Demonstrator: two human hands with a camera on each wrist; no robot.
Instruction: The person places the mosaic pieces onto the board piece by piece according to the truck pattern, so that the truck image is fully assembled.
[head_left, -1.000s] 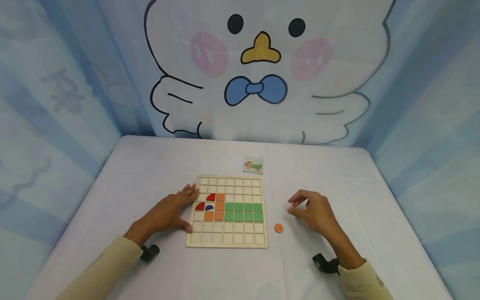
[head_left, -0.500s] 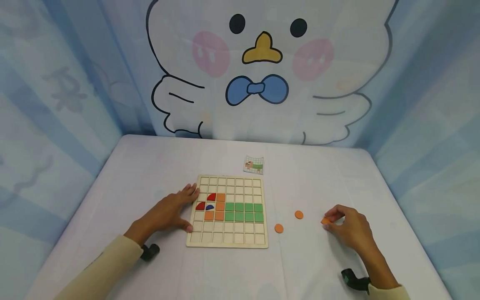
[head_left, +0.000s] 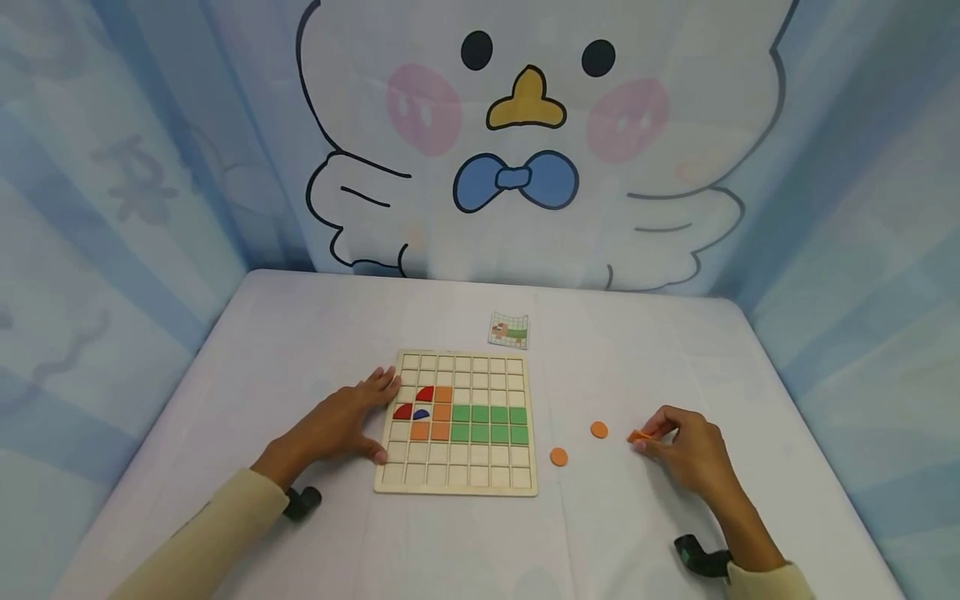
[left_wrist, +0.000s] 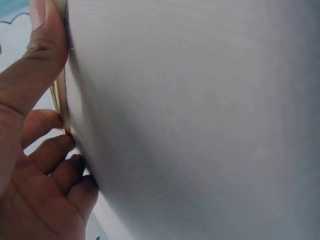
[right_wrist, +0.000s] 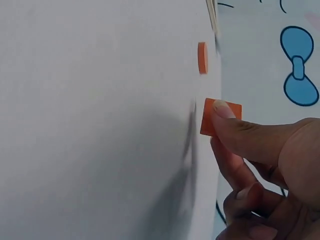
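A wooden grid board (head_left: 457,477) lies flat, with green tiles (head_left: 490,424), orange squares (head_left: 442,413), red quarter-round pieces (head_left: 425,394) and a blue-and-white piece (head_left: 421,414) in its cells. My left hand (head_left: 333,425) rests at its left edge, thumb and fingers spread against the side; the left wrist view shows fingertips along that edge. To the right of the board, my right hand (head_left: 686,446) pinches an orange square tile (right_wrist: 207,117) between thumb and fingers, raised above the table. Two orange discs (head_left: 598,429) lie between board and right hand.
A small picture card (head_left: 509,331) with a gridded colored drawing lies behind the board. The table (head_left: 300,333) has a white cover. A curtain (head_left: 517,242) with a cartoon bird stands along the back edge, and patterned blue curtains flank both sides.
My right hand moved right, away from the board, and came to hold the orange square tile, then shifted slightly left. A second orange disc now shows on the table. The left hand stays put.
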